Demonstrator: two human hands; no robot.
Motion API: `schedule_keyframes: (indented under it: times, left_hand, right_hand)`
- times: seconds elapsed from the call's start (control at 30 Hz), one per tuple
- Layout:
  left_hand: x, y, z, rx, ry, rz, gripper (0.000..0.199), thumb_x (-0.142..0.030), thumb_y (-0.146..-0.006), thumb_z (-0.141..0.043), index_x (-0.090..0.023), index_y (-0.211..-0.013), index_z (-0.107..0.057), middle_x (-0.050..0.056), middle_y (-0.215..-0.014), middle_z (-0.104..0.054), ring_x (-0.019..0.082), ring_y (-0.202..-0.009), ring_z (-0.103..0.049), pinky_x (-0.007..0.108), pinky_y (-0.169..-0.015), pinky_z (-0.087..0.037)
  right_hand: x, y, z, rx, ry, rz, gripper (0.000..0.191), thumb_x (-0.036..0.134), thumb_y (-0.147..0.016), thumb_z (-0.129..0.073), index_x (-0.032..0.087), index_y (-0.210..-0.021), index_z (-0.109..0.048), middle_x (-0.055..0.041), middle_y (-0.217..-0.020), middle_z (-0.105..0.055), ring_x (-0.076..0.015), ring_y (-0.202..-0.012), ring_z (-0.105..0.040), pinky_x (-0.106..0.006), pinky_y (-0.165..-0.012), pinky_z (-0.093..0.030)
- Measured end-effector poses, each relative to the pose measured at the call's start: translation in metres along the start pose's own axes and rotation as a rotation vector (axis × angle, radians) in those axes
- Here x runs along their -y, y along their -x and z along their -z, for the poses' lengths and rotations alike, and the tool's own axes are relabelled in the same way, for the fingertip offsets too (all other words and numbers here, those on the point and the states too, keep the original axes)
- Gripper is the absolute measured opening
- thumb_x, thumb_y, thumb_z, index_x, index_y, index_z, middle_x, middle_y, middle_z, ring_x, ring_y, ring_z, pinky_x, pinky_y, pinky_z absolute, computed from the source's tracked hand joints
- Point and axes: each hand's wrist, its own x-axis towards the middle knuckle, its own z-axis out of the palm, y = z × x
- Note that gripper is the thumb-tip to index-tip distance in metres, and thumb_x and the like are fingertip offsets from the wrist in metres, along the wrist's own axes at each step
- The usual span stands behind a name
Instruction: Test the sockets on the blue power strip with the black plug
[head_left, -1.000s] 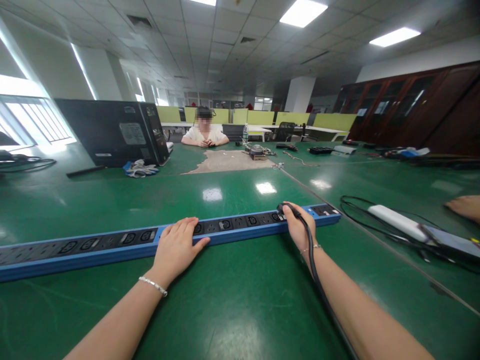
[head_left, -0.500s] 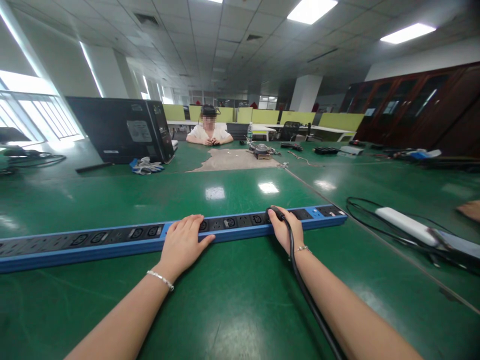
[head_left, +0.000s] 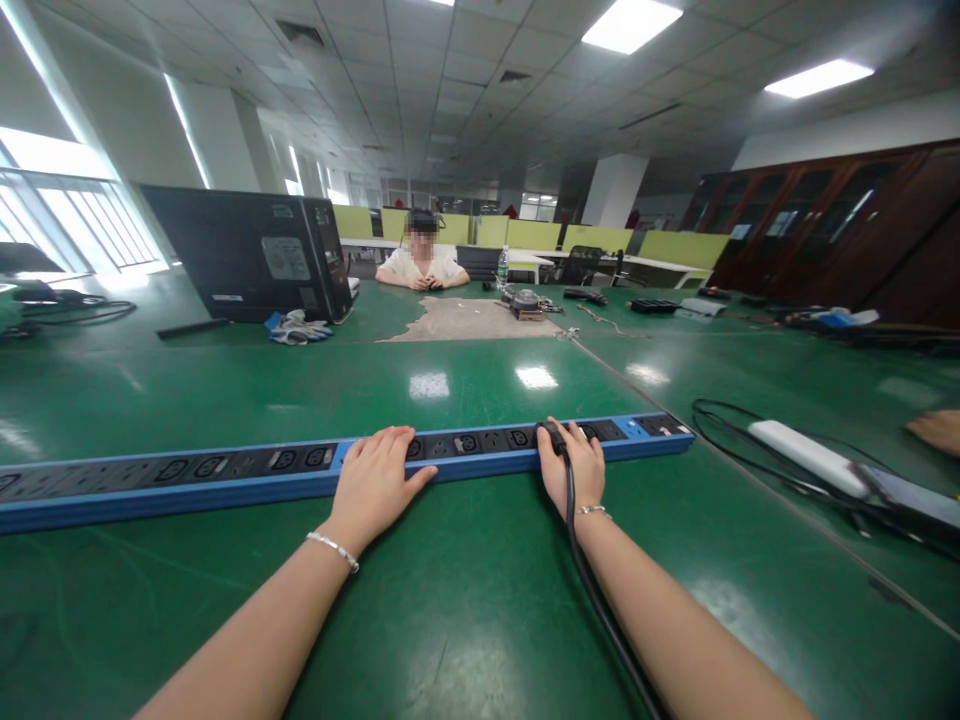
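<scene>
A long blue power strip (head_left: 472, 464) with black sockets lies across the green table in front of me. My left hand (head_left: 379, 475) rests flat over its middle, fingers stretched toward the far edge and thumb spread to the right; sockets beneath the palm are hidden. Farther right, my right hand (head_left: 574, 470) is closed around a black power plug (head_left: 553, 436) at the strip's socket face. How deep the plug sits cannot be made out. From it a thick black cable (head_left: 583, 570) runs down toward me beside my right forearm.
At right lie a white adapter-like bar (head_left: 806, 455) and thin black cables (head_left: 720, 415). Another person's hand (head_left: 936, 430) is at the right edge. A black computer case (head_left: 247, 255) and gloves (head_left: 298, 328) stand back left. A person (head_left: 421, 265) sits opposite.
My right hand has turned a little more upright around the plug, and the cable's upper part has swung slightly left. My left hand stays on the strip. The other person's hand at right shows more clearly.
</scene>
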Motion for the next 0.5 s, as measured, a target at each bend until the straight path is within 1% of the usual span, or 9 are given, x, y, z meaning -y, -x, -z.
schedule_keyframes:
  times: [0.13,0.33,0.5]
  left_hand:
    - [-0.0001,-0.0002,0.0005,0.009,0.004,0.003,0.053,-0.052,-0.083,-0.044,-0.015,-0.120,-0.052,0.014,-0.122,-0.059,0.028,-0.115,-0.051,0.044,-0.096,-0.036]
    - [-0.0012,-0.0005,0.0025,0.024,0.007,0.006,0.053,-0.052,-0.083,-0.044,-0.015,-0.120,-0.052,0.013,-0.122,-0.058,0.028,-0.115,-0.050,0.044,-0.096,-0.036]
    - [-0.0013,0.0003,0.0017,0.010,0.000,0.001,0.053,-0.051,-0.084,-0.043,-0.013,-0.120,-0.051,0.013,-0.122,-0.058,0.028,-0.115,-0.050,0.044,-0.095,-0.037]
  right_hand:
    - [-0.0002,0.0038,0.0042,0.025,0.027,-0.011,0.042,0.046,-0.085,-0.043,0.020,-0.112,-0.064,-0.0116,-0.111,-0.065,-0.0253,-0.115,-0.051,-0.047,-0.102,-0.029]
    - [-0.0012,0.0042,0.0069,0.038,0.013,0.001,0.042,0.047,-0.085,-0.044,0.022,-0.113,-0.063,-0.0100,-0.112,-0.065,-0.0260,-0.115,-0.050,-0.048,-0.101,-0.029]
    - [-0.0045,-0.0010,0.0062,0.042,0.045,0.010,0.042,0.049,-0.084,-0.044,0.023,-0.108,-0.066,-0.0089,-0.103,-0.068,-0.0265,-0.109,-0.053,-0.046,-0.097,-0.033]
